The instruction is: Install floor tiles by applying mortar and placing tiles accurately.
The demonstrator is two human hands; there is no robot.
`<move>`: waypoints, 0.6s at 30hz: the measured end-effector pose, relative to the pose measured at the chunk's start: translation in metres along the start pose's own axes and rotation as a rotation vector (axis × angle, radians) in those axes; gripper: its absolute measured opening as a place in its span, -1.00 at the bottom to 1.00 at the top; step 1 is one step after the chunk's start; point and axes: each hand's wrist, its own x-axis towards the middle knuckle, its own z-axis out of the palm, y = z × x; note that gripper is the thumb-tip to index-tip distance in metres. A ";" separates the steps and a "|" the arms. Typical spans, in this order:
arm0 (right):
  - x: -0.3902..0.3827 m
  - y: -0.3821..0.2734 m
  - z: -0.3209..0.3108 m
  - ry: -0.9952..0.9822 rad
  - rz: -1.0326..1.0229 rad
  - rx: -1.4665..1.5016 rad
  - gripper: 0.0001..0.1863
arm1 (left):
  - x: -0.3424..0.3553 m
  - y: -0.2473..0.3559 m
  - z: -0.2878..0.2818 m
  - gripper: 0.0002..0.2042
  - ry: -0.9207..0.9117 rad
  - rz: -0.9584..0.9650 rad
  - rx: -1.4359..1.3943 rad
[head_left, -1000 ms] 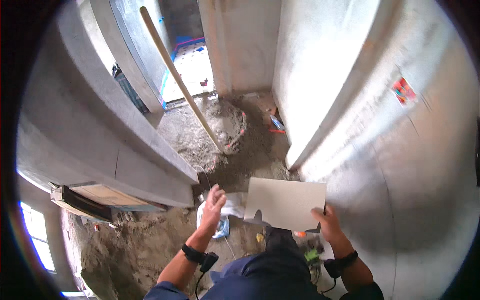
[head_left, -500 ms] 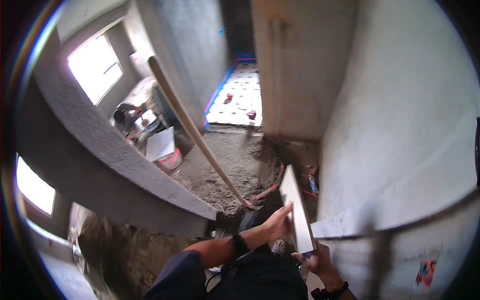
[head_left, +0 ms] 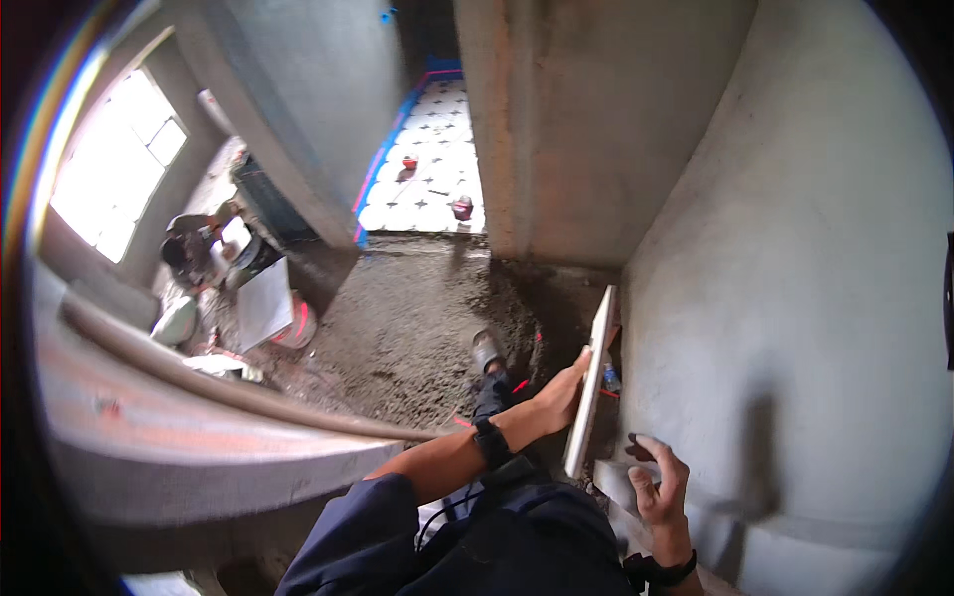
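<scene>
My left hand [head_left: 563,394] grips a flat white tile [head_left: 597,382] by its face. The tile stands tilted up and shows nearly edge-on; my fingers behind it are partly hidden. Just right of the tile's lower end, my right hand [head_left: 661,477] is raised with its fingers bent and apart, holding nothing. My shoe [head_left: 486,350] rests on the rough grey mortar bed [head_left: 407,323] ahead.
A long wooden pole [head_left: 288,415] slants along the low wall at left. Beyond stand a bucket [head_left: 298,325] with a pale square sheet [head_left: 264,303] against it, and patterned floor tiles [head_left: 427,134] through a doorway. A plastered wall [head_left: 795,298] rises close at right.
My right hand has let go of the tile and moved right. The wooden pole has tipped from upright down to the left. My foot now shows on the mortar.
</scene>
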 end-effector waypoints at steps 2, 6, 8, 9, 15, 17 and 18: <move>0.074 0.000 0.019 0.003 0.106 0.086 -0.33 | 0.033 0.051 -0.024 -0.32 -0.045 -0.006 0.012; 0.231 -0.005 0.095 -0.145 0.163 0.217 -0.22 | 0.086 0.170 -0.082 -0.42 -0.043 0.030 -0.013; 0.293 -0.015 0.131 -0.237 0.186 0.304 -0.20 | 0.096 0.223 -0.108 -0.52 0.041 0.148 0.061; 0.324 -0.024 0.144 -0.302 0.188 0.311 -0.20 | 0.094 0.245 -0.130 -0.61 0.062 0.122 0.080; 0.452 -0.043 0.210 -0.301 0.180 0.279 -0.26 | 0.093 0.363 -0.198 -0.54 0.203 0.302 0.237; 0.495 -0.033 0.230 -0.426 0.203 0.369 -0.33 | 0.093 0.397 -0.215 -0.47 0.311 0.466 0.374; 0.513 -0.032 0.239 -0.455 0.261 0.390 -0.42 | 0.093 0.413 -0.225 -0.42 0.323 0.442 0.284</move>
